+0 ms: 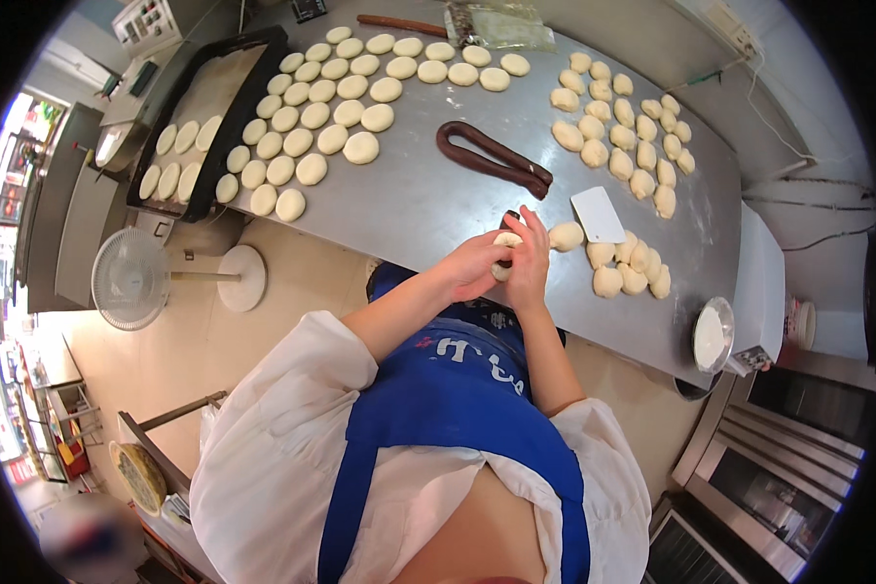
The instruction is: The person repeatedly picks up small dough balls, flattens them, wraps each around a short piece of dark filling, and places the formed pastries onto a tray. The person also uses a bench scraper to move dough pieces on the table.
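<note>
My left hand point(472, 269) and my right hand point(527, 261) meet over the near edge of the steel table, fingers curled together round a piece of pale dough point(504, 239). Dark brown filling shows between the fingers; how far the dough wraps it I cannot tell. Just right of my right hand lies a dough ball point(565, 236), beside a cluster of several dough pieces point(635, 279). A white scraper point(598, 215) rests behind them. Farther back, a long dark brown roll of filling point(487, 161) is folded into a loop.
Rows of flattened dough rounds point(347, 88) cover the table's left side. A black baking tray point(201, 200) at far left holds several more. Lumps of dough point(621, 127) sit at back right. A bowl of white flour point(712, 336) stands by the right corner; a fan point(134, 278) is at left.
</note>
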Motion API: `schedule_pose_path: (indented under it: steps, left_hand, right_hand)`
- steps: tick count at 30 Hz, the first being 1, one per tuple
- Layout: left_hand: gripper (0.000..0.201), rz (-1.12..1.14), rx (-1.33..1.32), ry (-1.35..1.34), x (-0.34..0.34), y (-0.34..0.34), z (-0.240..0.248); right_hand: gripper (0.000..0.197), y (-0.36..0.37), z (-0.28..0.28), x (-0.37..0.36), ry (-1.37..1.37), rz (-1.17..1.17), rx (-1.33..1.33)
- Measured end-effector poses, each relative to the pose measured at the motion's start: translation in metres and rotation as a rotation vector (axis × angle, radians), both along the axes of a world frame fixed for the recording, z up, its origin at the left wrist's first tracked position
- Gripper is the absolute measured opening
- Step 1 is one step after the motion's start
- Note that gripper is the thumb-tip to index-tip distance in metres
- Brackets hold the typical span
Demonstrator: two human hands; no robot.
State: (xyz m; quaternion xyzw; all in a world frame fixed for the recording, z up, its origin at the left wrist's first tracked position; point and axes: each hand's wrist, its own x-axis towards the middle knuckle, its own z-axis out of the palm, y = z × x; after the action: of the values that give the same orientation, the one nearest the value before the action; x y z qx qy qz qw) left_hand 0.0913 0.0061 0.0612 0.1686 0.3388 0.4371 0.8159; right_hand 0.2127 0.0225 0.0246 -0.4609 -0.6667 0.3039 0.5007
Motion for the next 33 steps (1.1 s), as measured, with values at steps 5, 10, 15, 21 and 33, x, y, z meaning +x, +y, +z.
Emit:
schedule_pose_path:
  steps: [5, 10, 15, 21, 33]
  left_hand:
    - [0.024, 0.154, -0.019, -0.019, -0.017, 0.009, -0.051]
    - [0.026, 0.195, -0.291, -0.176, -0.02, 0.008, -0.061]
    - [0.026, 0.173, -0.404, -0.308, -0.001, 0.032, -0.071]
    - [0.025, 0.085, -0.277, -0.214, 0.001, 0.044, -0.096]
    - [0.032, 0.075, 0.021, 0.105, 0.006, 0.015, -0.064]
  right_hand:
    - [0.025, -0.002, -0.053, 0.029, 0.076, -0.078, -0.16]
    - [0.019, -0.013, -0.071, 0.04, -0.542, -0.059, 0.259]
    - [0.015, -0.011, -0.072, 0.041, -0.647, -0.043, 0.332]
    - [0.012, -0.018, -0.068, 0.041, -0.542, -0.053, 0.108]
    - [0.02, -0.006, -0.017, 0.027, -0.302, -0.059, 0.157]
